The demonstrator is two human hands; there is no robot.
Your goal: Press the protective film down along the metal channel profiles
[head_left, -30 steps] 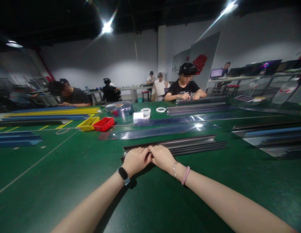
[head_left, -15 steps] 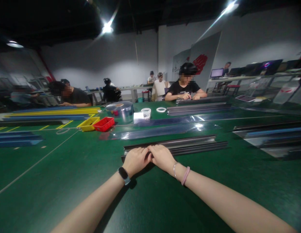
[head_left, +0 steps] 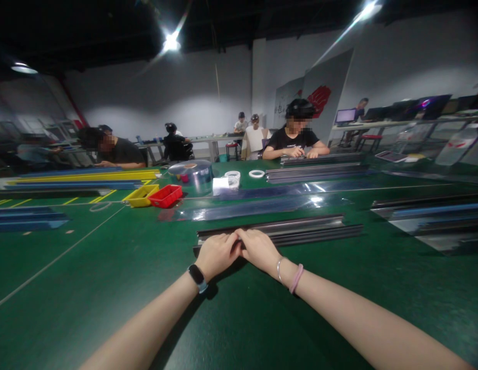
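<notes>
Two long dark profiles lie side by side on the green table [head_left: 146, 288], the rear profile [head_left: 300, 224] and the front profile [head_left: 324, 235]. My left hand [head_left: 218, 253], with a watch at the wrist, is closed at their left end, its fingers bent over them. My right hand [head_left: 257, 249], with a bangle and a pink band, touches it from the right, fingers bent as well. The fingertips of both hands meet over the profiles, and whatever they pinch there is hidden.
Beyond the profiles lie clear film strips [head_left: 246, 209], a red bin [head_left: 165, 196], a yellow bin [head_left: 142, 196] and a film roll [head_left: 200, 177]. More profiles lie at right [head_left: 447, 213] and left [head_left: 26, 219]. A person [head_left: 295, 141] works across the table.
</notes>
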